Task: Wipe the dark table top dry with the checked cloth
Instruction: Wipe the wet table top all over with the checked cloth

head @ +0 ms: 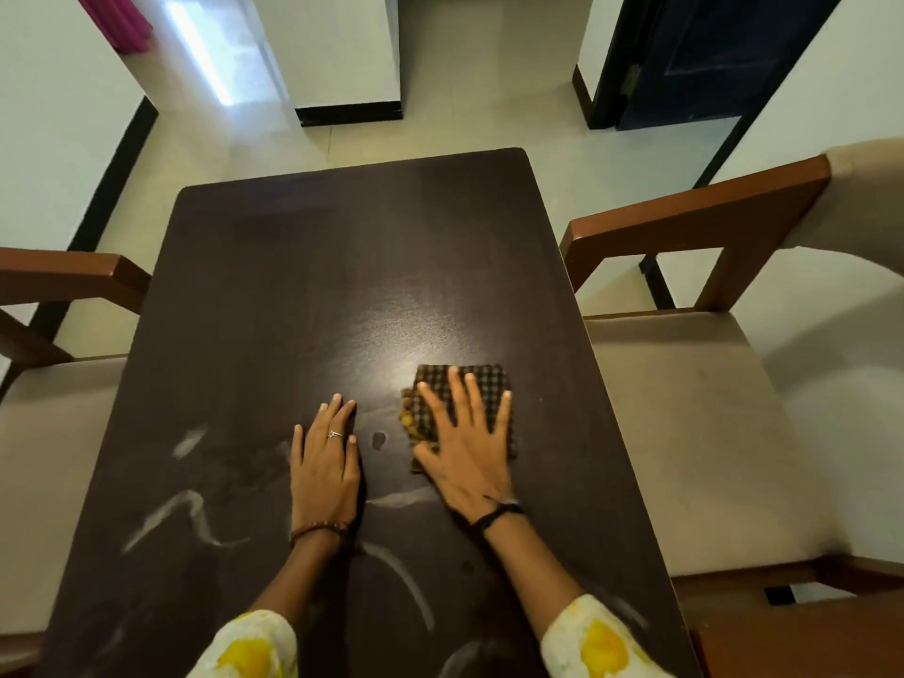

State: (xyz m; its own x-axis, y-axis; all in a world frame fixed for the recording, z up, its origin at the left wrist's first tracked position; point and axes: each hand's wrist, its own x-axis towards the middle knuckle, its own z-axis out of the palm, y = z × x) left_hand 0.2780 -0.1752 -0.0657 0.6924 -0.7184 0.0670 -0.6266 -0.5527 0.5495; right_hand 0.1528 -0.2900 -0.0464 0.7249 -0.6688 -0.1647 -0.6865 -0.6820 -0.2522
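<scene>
Table fills most of what I can see from here, a dark top running away from the person, with a chair at its right side and another chair at its left, pale tiled floor beyond and a dark door at the far right. Light glares off the middle of the top, and the near half carries pale wet streaks and a small drop between the hands, so by my reckoning the drying is far from done

Cloth lies folded into a small pad right of centre, flat on the top. The right hand is spread wide over it, fingers splayed, palm pressing down, gripping nothing; I'd say the fold and the flat palm give a broad, firm wiping face. The left hand lies flat on the bare top just beside it, fingers together, holding nothing, likely there to brace the body while the other arm sweeps. A ring sits on one of its fingers, and each wrist wears a band

The streaks nearest the person look the obvious next patch
</scene>
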